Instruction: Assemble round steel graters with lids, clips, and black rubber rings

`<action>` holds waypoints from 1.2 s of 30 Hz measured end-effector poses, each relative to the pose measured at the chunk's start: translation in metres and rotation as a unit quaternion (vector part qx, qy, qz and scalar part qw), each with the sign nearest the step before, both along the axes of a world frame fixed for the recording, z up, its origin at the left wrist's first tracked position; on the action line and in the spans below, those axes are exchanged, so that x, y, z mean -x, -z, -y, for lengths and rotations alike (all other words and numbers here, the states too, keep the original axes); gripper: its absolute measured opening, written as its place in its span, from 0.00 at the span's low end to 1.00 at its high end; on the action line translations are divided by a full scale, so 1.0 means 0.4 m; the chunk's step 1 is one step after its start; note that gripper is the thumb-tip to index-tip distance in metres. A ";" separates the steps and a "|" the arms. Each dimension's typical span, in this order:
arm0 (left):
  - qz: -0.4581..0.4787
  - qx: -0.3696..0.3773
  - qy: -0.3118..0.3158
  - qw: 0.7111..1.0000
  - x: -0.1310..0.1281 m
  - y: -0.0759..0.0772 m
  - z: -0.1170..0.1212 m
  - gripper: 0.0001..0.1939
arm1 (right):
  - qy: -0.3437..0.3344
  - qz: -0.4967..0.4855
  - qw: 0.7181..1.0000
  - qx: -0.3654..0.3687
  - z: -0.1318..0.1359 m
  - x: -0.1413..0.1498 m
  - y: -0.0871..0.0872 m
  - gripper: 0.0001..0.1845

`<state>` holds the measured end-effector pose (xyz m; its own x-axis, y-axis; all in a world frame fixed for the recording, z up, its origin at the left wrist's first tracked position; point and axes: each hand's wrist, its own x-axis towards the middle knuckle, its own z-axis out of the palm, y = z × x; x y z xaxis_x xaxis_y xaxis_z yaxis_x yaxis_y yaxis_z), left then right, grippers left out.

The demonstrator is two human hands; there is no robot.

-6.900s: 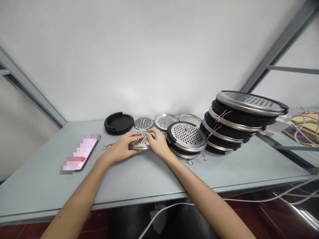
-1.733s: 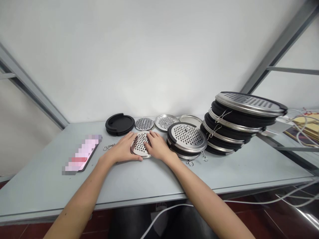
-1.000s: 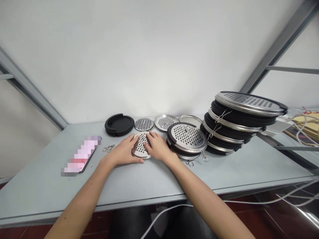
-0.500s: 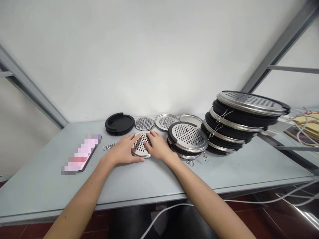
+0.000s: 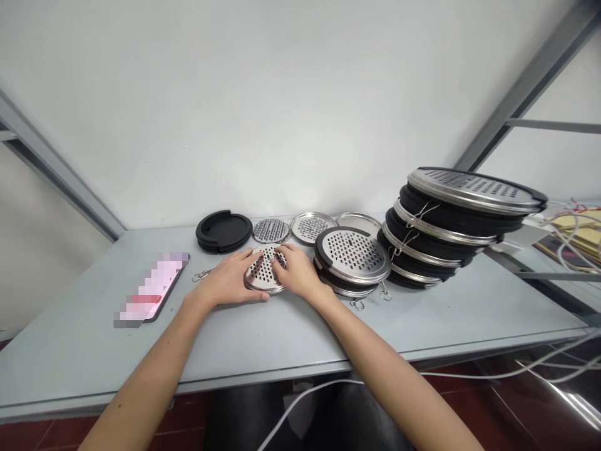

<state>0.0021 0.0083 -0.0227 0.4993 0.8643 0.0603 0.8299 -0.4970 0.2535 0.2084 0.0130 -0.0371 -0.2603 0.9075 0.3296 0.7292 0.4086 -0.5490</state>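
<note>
A round perforated steel disc (image 5: pixel 261 270) lies on the grey table (image 5: pixel 263 332) in front of me. My left hand (image 5: pixel 224 283) cups its left rim, thumb along the near edge and fingers curled over the top. My right hand (image 5: pixel 295 272) rests on its right side with the fingers pressed down on the holes. A small wire clip (image 5: pixel 201 275) lies just left of my left hand.
Behind the disc sit a black round lid (image 5: pixel 223 230) and three steel discs (image 5: pixel 311 226). To the right are a short stack of black-rimmed graters (image 5: pixel 351 258) and a taller leaning stack (image 5: pixel 448 228). A phone (image 5: pixel 153 294) lies at the left. Cables hang at the right.
Both hands stay on the disc; the fingers have shifted a little over its top. The view has tilted slightly.
</note>
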 end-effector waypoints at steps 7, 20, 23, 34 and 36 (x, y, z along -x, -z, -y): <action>-0.006 0.018 -0.010 1.000 0.007 0.011 -0.002 0.58 | -0.005 0.013 1.000 0.003 0.000 -0.002 0.004 0.14; -0.010 0.026 -0.004 1.000 0.016 0.025 -0.003 0.56 | -0.005 0.078 0.997 -0.026 0.005 -0.002 0.007 0.14; 0.010 0.016 0.008 1.000 0.013 0.011 0.000 0.50 | -0.008 0.082 0.996 -0.029 -0.001 -0.005 0.011 0.14; 0.107 -0.279 -0.187 0.936 0.060 0.021 -0.068 0.24 | -0.068 0.052 0.995 -0.046 0.010 0.007 0.001 0.13; 0.085 -0.263 -0.240 0.931 0.089 0.035 -0.083 0.24 | -0.078 0.053 0.995 -0.039 0.013 0.009 0.001 0.14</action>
<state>-0.0333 0.0416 -0.0366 0.0090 0.8143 0.5804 0.9585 -0.1724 0.2270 0.2048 0.0076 -0.0376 -0.4325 0.8261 0.3612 0.7064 0.5595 -0.4336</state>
